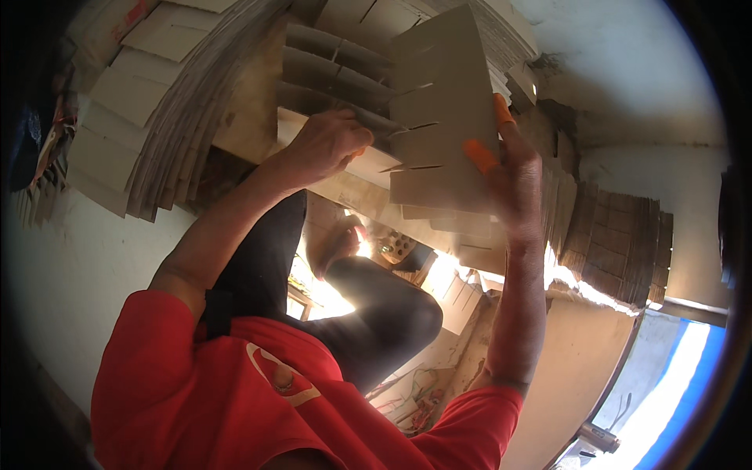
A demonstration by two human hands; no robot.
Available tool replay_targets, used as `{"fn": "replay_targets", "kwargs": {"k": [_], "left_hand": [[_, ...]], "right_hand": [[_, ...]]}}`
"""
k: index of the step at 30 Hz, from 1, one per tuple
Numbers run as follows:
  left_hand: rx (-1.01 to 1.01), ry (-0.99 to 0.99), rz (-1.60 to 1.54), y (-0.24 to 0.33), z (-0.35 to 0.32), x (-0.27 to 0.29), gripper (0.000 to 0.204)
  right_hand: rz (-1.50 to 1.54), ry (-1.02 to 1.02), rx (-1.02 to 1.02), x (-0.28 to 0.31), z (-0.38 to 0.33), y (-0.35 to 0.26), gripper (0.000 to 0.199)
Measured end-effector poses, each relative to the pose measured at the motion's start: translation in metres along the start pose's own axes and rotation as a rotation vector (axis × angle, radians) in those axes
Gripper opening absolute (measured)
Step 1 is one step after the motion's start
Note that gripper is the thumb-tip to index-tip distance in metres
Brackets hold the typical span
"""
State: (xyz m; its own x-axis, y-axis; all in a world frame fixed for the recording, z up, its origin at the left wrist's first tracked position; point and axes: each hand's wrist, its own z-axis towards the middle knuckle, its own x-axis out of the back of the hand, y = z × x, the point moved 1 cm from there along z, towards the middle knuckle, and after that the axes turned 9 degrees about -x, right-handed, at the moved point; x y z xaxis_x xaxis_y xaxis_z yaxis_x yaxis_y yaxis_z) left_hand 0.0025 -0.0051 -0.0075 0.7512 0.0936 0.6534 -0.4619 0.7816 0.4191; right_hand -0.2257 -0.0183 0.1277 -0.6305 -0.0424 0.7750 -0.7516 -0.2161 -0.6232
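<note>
My right hand (517, 176), with orange covers on its finger and thumb tips, grips the right edge of a slotted cardboard sheet (442, 94). The sheet is tilted, and several slits run in from its left side. Left of it, several cardboard divider strips (329, 69) stand on edge in rows, some crossed by another piece. My left hand (333, 145) is closed with curled fingers by the nearest strip, close to the sheet's slits. What lies inside those fingers is hidden.
Stacked cardboard pieces (168, 102) lean at the left; another stack (615, 247) is at the right. The work surface's light front edge (368, 200) runs above my legs (384, 313). Bright light shines beneath it. A metal fitting (599, 437) shows at lower right.
</note>
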Motion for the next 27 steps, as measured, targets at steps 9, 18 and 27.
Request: {"fn": "replay_targets", "kwargs": {"k": [9, 18, 27], "left_hand": [[0.006, -0.021, 0.016, -0.003, 0.003, -0.001, 0.018], [0.038, -0.03, 0.012, -0.005, 0.004, -0.001, 0.018], [0.029, 0.018, -0.01, -0.006, 0.007, -0.003, 0.013]], "right_hand": [[0.035, -0.138, -0.007, -0.034, 0.013, 0.007, 0.065], [-0.027, -0.336, 0.032, -0.042, 0.023, -0.01, 0.077], [-0.595, -0.317, 0.057, -0.076, 0.006, -0.002, 0.051]]}}
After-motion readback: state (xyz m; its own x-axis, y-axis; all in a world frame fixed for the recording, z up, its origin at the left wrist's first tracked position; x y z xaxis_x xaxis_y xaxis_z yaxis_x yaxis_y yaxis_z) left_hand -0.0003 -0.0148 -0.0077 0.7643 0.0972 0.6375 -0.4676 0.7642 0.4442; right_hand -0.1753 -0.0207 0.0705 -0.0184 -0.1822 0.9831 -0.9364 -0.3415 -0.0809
